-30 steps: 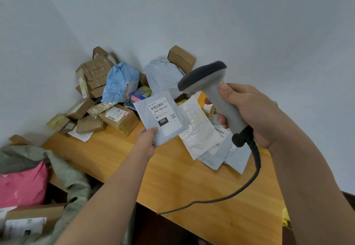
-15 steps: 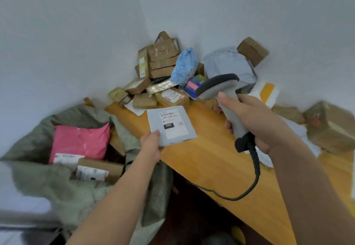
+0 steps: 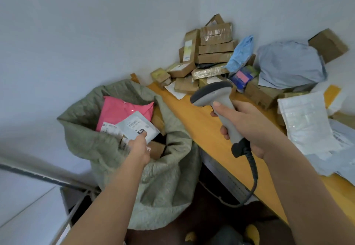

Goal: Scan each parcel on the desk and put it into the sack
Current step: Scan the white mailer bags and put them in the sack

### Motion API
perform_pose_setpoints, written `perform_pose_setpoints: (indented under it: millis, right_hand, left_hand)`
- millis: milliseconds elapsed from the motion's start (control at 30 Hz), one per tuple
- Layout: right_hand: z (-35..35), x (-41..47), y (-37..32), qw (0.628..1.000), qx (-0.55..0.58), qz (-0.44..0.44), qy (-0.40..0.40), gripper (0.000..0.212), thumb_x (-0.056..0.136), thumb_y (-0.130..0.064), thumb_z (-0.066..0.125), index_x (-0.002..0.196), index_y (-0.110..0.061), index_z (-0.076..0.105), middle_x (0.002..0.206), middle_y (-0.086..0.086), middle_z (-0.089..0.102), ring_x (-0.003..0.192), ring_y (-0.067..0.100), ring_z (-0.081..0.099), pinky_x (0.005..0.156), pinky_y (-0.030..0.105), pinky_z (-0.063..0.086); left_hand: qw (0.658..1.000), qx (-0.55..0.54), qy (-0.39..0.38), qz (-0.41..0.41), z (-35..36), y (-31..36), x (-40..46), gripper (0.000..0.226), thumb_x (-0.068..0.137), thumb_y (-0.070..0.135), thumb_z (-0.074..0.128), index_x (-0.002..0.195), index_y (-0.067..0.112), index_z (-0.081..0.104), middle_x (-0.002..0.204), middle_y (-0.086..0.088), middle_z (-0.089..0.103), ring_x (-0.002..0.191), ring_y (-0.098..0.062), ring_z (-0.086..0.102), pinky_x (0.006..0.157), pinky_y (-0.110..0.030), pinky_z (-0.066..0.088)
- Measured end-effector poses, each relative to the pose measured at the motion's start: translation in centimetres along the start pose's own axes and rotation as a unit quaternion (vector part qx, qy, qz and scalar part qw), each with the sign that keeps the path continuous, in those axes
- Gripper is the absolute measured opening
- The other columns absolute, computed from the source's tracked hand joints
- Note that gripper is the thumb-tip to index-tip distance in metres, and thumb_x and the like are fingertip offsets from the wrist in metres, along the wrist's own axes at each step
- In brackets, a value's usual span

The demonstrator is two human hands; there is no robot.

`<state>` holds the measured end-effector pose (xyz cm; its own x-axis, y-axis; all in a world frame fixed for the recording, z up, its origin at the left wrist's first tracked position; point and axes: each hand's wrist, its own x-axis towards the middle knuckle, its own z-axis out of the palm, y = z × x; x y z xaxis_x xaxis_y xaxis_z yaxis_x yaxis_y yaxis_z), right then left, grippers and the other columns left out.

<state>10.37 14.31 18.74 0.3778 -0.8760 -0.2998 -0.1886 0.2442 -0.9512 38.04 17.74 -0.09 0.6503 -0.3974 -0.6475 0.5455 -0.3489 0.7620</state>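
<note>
Grey mailer held over open sack beside bench.
Largest to smallest: bench (image 3: 192, 122) heaped with parcels (image 3: 215, 49); green sack (image 3: 163, 177) containing pink parcel (image 3: 123, 110); right hand (image 3: 247, 123), fingers wrapped around scanner (image 3: 221, 100); left hand (image 3: 139, 146), fingers pinching grey mailer (image 3: 137, 125) at one corner.

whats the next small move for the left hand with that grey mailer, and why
Probably let go: the left hand pinches the flat grey plastic mailer inside the mouth of the green woven sack, above the pink parcel, so opening the fingers should drop it in. The right hand holds the grey handheld scanner over the desk.
</note>
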Motion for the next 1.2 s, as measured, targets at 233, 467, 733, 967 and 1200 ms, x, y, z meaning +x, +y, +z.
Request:
perform_pose_setpoints:
  millis: [233, 467, 733, 967, 1200]
  right_hand:
    - [-6.1, -1.8, 0.9, 0.993, 0.019, 0.033, 0.110, 0.029, 0.095, -0.038, 0.062, 0.107, -0.012, 0.064, 0.103, 0.009, 0.062, 0.057, 0.012, 0.053, 0.058, 0.032, 0.045]
    - [-17.6, -5.3, 4.0, 0.968, 0.055, 0.062, 0.239, 0.028, 0.095, -0.036, 0.061, 0.109, -0.011, 0.062, 0.107, 0.009, 0.063, 0.058, 0.013, 0.052, 0.059, 0.033, 0.046]
    - [-33.4, -8.3, 8.6, 0.945, 0.095, 0.062, 0.305, 0.020, 0.094, -0.035, 0.062, 0.109, -0.021, 0.062, 0.104, 0.008, 0.065, 0.058, 0.014, 0.052, 0.064, 0.037, 0.047]
    - [-43.4, -8.1, 14.5, 0.937, 0.101, 0.099, 0.320, 0.020, 0.093, -0.034, 0.063, 0.107, -0.019, 0.063, 0.105, 0.026, 0.065, 0.062, 0.020, 0.052, 0.068, 0.041, 0.046]
    - [-46.7, -5.1, 17.5, 0.938, 0.123, 0.126, 0.297, 0.021, 0.094, -0.035, 0.063, 0.108, -0.019, 0.062, 0.108, 0.021, 0.066, 0.059, 0.015, 0.054, 0.066, 0.038, 0.046]
  left_hand:
    - [0.990, 0.128, -0.041, 0.031, 9.0, -2.9, -4.3, 0.063, 0.070, 0.027, 0.068, 0.129, 0.016, 0.048, 0.131, -0.010, 0.050, 0.108, -0.032, 0.055, 0.087, -0.043, 0.052]
    - [0.952, 0.247, -0.181, -0.005, 20.9, -8.4, -11.2, 0.036, 0.099, 0.014, 0.051, 0.134, 0.008, 0.045, 0.124, -0.008, 0.048, 0.100, -0.025, 0.050, 0.095, -0.042, 0.050]
    - [0.922, 0.265, -0.273, -0.080, 34.2, -19.1, -19.3, 0.029, 0.099, 0.010, 0.048, 0.126, 0.001, 0.049, 0.135, -0.018, 0.044, 0.092, -0.028, 0.062, 0.068, -0.036, 0.052]
    - [0.960, 0.083, -0.237, -0.126, 44.4, -24.8, -20.4, 0.067, 0.090, -0.010, 0.052, 0.145, 0.011, 0.021, 0.129, -0.018, 0.041, 0.097, -0.031, 0.065, 0.087, -0.035, 0.056]
    - [0.967, 0.017, -0.194, -0.163, 48.1, -24.9, -16.6, 0.041, 0.090, -0.007, 0.057, 0.129, 0.000, 0.047, 0.108, -0.018, 0.054, 0.089, -0.025, 0.066, 0.059, -0.026, 0.059]
